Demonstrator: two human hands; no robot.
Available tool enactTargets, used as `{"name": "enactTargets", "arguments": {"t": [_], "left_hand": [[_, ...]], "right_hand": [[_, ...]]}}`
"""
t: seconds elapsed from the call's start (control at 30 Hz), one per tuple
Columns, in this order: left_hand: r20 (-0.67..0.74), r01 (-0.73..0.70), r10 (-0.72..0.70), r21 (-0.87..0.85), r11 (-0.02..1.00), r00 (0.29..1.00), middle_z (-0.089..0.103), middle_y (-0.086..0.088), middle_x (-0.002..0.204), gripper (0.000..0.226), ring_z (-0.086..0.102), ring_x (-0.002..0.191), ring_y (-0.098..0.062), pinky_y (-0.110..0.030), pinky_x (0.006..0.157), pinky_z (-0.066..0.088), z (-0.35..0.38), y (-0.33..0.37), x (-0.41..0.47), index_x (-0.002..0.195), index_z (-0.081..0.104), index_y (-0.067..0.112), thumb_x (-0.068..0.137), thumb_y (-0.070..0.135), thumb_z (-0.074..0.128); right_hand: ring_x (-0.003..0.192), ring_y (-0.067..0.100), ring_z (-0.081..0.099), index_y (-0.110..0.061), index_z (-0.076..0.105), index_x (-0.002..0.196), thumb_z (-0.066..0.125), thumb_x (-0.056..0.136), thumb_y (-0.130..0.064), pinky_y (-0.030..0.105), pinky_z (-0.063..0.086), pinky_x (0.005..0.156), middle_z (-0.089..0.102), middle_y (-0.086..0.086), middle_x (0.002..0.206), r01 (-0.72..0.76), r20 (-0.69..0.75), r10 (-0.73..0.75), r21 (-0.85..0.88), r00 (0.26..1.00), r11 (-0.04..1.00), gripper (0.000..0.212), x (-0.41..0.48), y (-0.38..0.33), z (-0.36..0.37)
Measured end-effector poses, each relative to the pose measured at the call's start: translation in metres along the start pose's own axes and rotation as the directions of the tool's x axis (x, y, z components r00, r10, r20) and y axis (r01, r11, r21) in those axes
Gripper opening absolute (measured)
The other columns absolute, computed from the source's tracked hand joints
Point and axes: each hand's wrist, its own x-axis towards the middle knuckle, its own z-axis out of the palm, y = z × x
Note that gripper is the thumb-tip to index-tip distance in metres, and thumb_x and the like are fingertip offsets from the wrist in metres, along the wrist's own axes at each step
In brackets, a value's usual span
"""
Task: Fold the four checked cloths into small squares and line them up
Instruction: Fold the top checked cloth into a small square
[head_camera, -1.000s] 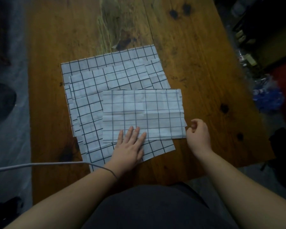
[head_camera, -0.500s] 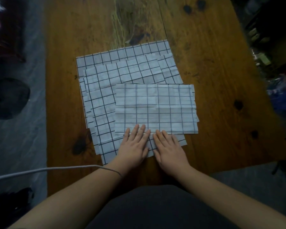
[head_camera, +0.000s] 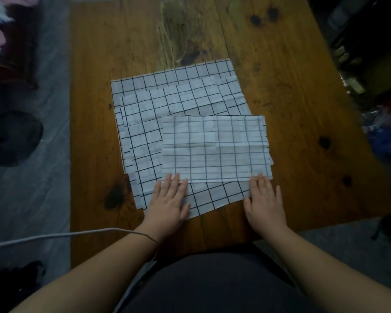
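Note:
A stack of white cloths with a black check (head_camera: 167, 105) lies spread on the wooden table (head_camera: 291, 86). On top, toward the near right, rests a cloth folded in half into a rectangle (head_camera: 215, 147), its paler side up. My left hand (head_camera: 169, 199) lies flat with fingers together, fingertips at the folded cloth's near left corner. My right hand (head_camera: 265, 202) lies flat as well, fingertips at the near right corner. Neither hand grips anything. How many cloths the stack under the folded one holds cannot be told.
A thin grey cable (head_camera: 54, 237) runs from the left to my left wrist. Grey floor covering (head_camera: 32, 199) borders the table on the left. Dark clutter and a blue object (head_camera: 386, 134) sit off the table's right edge.
My right hand slid rightward along the folded cloth's near edge from the middle to its right corner. My left hand shifted slightly left. The hands now sit apart.

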Motion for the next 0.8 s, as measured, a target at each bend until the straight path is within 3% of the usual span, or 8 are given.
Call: {"name": "enactTargets", "arguments": {"t": [0.1, 0.23, 0.4, 0.53, 0.7, 0.8], "left_hand": [[-0.032, -0.090, 0.089, -0.009, 0.996, 0.995, -0.018, -0.003, 0.164, 0.068, -0.023, 0.151, -0.023, -0.044, 0.123, -0.013, -0.006, 0.030, 0.013, 0.159, -0.007, 0.022, 0.104, 0.049, 0.022], [0.032, -0.104, 0.104, -0.017, 0.994, 0.994, -0.007, -0.003, 0.168, 0.067, -0.015, 0.153, -0.019, -0.043, 0.123, -0.012, 0.001, 0.056, 0.035, 0.160, -0.001, 0.019, 0.104, 0.046, 0.024], [0.037, -0.079, 0.080, -0.016, 0.997, 0.996, -0.014, 0.002, 0.166, 0.063, -0.017, 0.153, -0.020, -0.048, 0.123, -0.009, 0.005, 0.042, 0.027, 0.159, -0.005, 0.027, 0.105, 0.048, 0.020], [0.023, -0.080, 0.080, -0.010, 0.997, 0.996, -0.017, 0.001, 0.165, 0.063, -0.022, 0.151, -0.020, -0.041, 0.123, -0.013, 0.007, 0.005, 0.010, 0.158, -0.010, 0.029, 0.105, 0.048, 0.017], [-0.015, -0.099, 0.099, -0.012, 0.995, 0.995, -0.007, 0.000, 0.167, 0.065, -0.018, 0.151, -0.017, -0.034, 0.120, -0.017, 0.005, -0.012, 0.002, 0.159, -0.003, 0.027, 0.101, 0.050, 0.012], [-0.059, -0.054, 0.049, -0.092, 0.994, 0.997, 0.008, 0.000, 0.168, 0.062, -0.004, 0.154, -0.017, -0.035, 0.121, -0.010, -0.003, -0.004, 0.004, 0.160, 0.013, 0.026, 0.101, 0.047, 0.021]], "right_hand": [[0.153, 0.021, -0.014, -0.027, -0.008, 0.158, 0.018, 0.103, -0.045, 0.047, -0.003, 0.125, -0.012, 0.001, 0.167, 0.166, 0.015, -0.165, -0.008, 0.986, 0.986, 0.064, 0.001, -0.034, -0.004], [0.153, 0.020, -0.016, -0.028, -0.007, 0.158, -0.007, 0.089, -0.053, 0.047, -0.005, 0.125, -0.012, -0.001, 0.167, 0.290, 0.071, -0.288, -0.019, 0.955, 0.957, 0.074, 0.005, -0.066, -0.001], [0.153, 0.020, -0.016, -0.037, -0.009, 0.158, 0.018, 0.104, -0.048, 0.052, -0.005, 0.124, -0.012, -0.004, 0.167, 0.215, 0.079, -0.210, -0.061, 0.974, 0.975, 0.061, 0.009, -0.040, 0.005], [0.153, 0.019, -0.015, -0.034, -0.011, 0.158, 0.018, 0.104, -0.045, 0.054, -0.002, 0.124, -0.014, -0.003, 0.167, 0.095, 0.047, -0.093, -0.043, 0.995, 0.995, 0.062, 0.007, 0.002, 0.007], [0.154, 0.016, -0.006, -0.025, -0.002, 0.160, 0.022, 0.104, -0.043, 0.051, 0.002, 0.125, -0.005, -0.001, 0.169, 0.013, 0.016, -0.013, 0.015, 1.000, 1.000, 0.064, 0.005, 0.026, 0.001], [0.155, 0.017, 0.000, -0.023, 0.011, 0.160, 0.031, 0.103, -0.040, 0.050, 0.002, 0.124, 0.004, -0.001, 0.169, -0.018, -0.023, 0.019, 0.073, 1.000, 0.997, 0.063, 0.005, 0.020, -0.003]]}}
